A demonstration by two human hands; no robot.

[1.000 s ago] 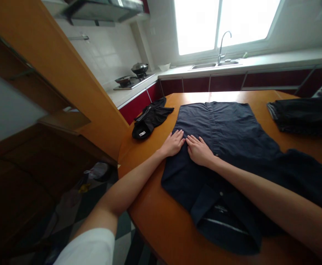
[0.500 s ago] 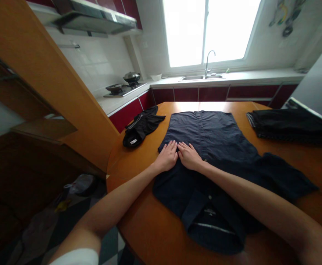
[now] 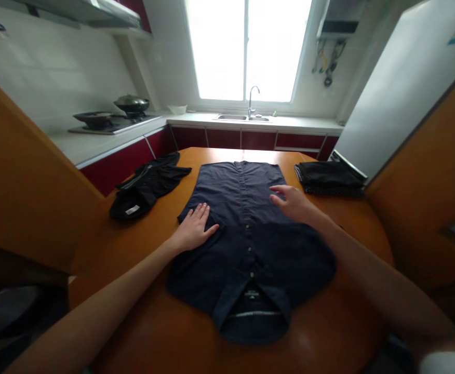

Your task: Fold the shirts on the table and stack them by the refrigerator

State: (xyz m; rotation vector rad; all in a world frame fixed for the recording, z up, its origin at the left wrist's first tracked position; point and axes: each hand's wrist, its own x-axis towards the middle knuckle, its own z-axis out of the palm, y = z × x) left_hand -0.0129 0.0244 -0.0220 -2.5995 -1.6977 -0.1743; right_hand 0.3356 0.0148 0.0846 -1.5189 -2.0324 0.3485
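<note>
A dark navy button-up shirt (image 3: 227, 187) lies spread front side up, its collar towards me and its hem at the far end. My left hand (image 3: 193, 227) rests flat on the shirt's left side, fingers and thumb spread. Over the right side of the shirt is my right hand (image 3: 295, 202), its fingers loosely bent with a gap between thumb and forefinger. Nothing shows in it. No sleeve sticks out on the right; that side lies in over the body.
The wooden table (image 3: 142, 322) carries a crumpled black garment (image 3: 149, 184) on the left and a stack of folded dark clothes (image 3: 331, 177) at the far right. Beyond are a counter with a sink (image 3: 243, 118) and a stove (image 3: 114, 124) with pans.
The view has turned right. My right hand has left the shirt's left side for its right side. The right sleeve, stretched out before, is now folded in. My left hand stays on the left side.
</note>
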